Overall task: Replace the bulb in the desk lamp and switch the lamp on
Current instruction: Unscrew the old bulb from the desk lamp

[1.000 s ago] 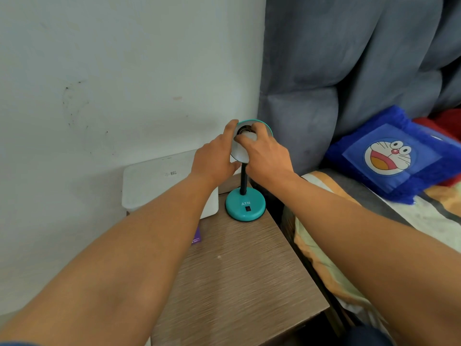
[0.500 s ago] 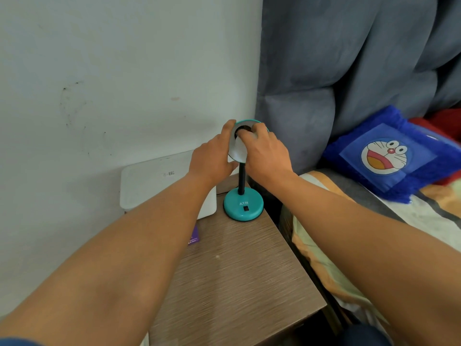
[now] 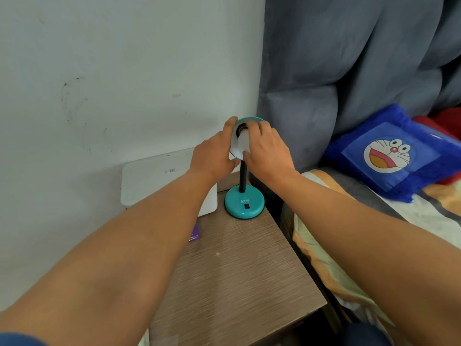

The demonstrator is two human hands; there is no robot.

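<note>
A small teal desk lamp stands at the far edge of the wooden bedside table [image 3: 239, 275], with a round base [image 3: 244, 205] carrying a black switch [image 3: 246, 206] and a black neck [image 3: 243, 177]. Its shade [image 3: 249, 119] faces me. My left hand [image 3: 214, 156] grips the shade's left rim. My right hand [image 3: 268, 152] is closed around a white bulb [image 3: 243, 143] that sits in the shade's opening, against the dark socket. The bulb is unlit and partly covered by my fingers.
A white flat box [image 3: 154, 178] leans at the wall behind the lamp. A purple card [image 3: 194, 233] lies on the table under my left forearm. A grey padded headboard [image 3: 349, 71], a blue cartoon cushion [image 3: 389, 153] and a bed [image 3: 324, 245] are to the right.
My right hand has shifted its grip on the bulb, fingers turned over its top, so more of the white bulb shows. My left hand stays on the shade.
</note>
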